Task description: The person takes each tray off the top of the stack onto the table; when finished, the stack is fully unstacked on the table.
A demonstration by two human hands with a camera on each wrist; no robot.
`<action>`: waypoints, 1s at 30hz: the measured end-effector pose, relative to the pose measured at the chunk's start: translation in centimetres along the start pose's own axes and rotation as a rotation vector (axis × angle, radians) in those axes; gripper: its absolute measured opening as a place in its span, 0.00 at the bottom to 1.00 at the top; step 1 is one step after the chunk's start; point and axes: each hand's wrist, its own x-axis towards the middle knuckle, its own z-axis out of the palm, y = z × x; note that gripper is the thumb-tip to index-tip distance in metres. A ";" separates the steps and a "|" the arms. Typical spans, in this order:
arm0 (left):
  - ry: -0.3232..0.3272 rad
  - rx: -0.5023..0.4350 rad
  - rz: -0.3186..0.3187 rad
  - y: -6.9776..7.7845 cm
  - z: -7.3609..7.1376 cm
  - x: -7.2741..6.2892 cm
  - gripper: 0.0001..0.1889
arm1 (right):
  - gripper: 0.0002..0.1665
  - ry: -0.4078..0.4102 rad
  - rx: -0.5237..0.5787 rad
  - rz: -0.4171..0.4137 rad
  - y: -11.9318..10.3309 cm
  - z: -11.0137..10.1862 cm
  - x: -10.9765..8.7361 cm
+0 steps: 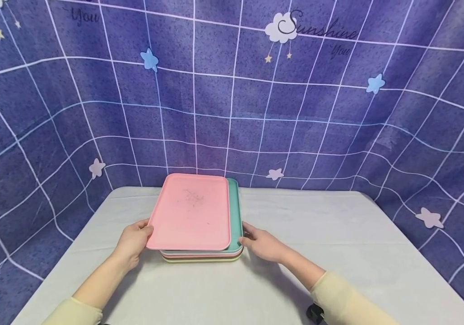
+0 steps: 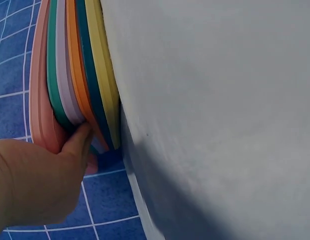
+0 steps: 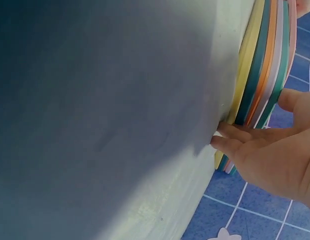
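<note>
A pink tray (image 1: 191, 212) lies on top of a stack of trays, shifted left so that a strip of the teal tray (image 1: 235, 212) beneath shows. My left hand (image 1: 132, 243) pinches the pink tray at its near left edge, thumb uppermost. Seen from the left wrist, lilac, orange (image 2: 79, 65), dark teal and yellow trays (image 2: 106, 75) are layered below. My right hand (image 1: 264, 243) rests against the stack's right side. In the right wrist view its extended fingers touch the lower trays, and the thumb (image 3: 289, 99) is at the teal tray's rim.
The stack stands left of the middle of a table with a pale cloth (image 1: 317, 225). Behind and on both sides hangs a blue curtain (image 1: 215, 99) with white grid lines, clouds and stars, close to the stack's far edge.
</note>
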 end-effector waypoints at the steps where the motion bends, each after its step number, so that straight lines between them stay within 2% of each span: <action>1: 0.002 -0.015 0.000 -0.1 -0.1 0.0 0.27 | 0.39 0.001 -0.002 -0.004 0.0 0.0 0.0; 11: 0.023 -0.157 -0.025 -0.6 -0.9 0.1 0.28 | 0.38 0.010 0.086 0.003 -0.2 0.3 0.1; 19: -0.013 -0.272 -0.036 -0.8 -1.6 -0.1 0.29 | 0.38 0.010 0.162 0.038 -0.4 0.3 0.1; 30: -0.023 -0.317 -0.062 -0.8 -3.4 -0.2 0.31 | 0.38 0.006 0.210 0.047 -0.6 0.1 -0.1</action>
